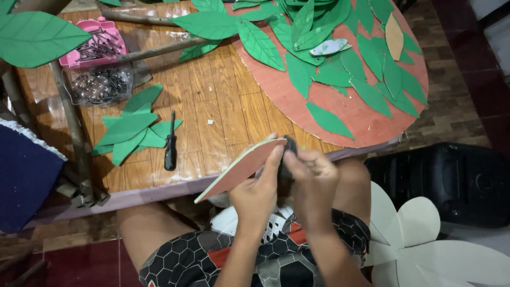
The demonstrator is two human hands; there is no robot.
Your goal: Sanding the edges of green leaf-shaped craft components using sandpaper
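At lower centre of the frame, the left hand grips a leaf-shaped cutout, brown face up, while the right hand closes on a small dark object, its kind unclear, at the tip. Judged step: working the leaf's edge; steady grip needed.

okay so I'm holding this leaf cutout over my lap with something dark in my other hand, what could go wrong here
The dark object in your right hand sits right against the left hand pinching the leaf cutout; what it is cannot be told, but a slip could catch those fingers. The thin cutout may bend, being gripped at one end. The screwdriver lies near the table edge and could roll off.
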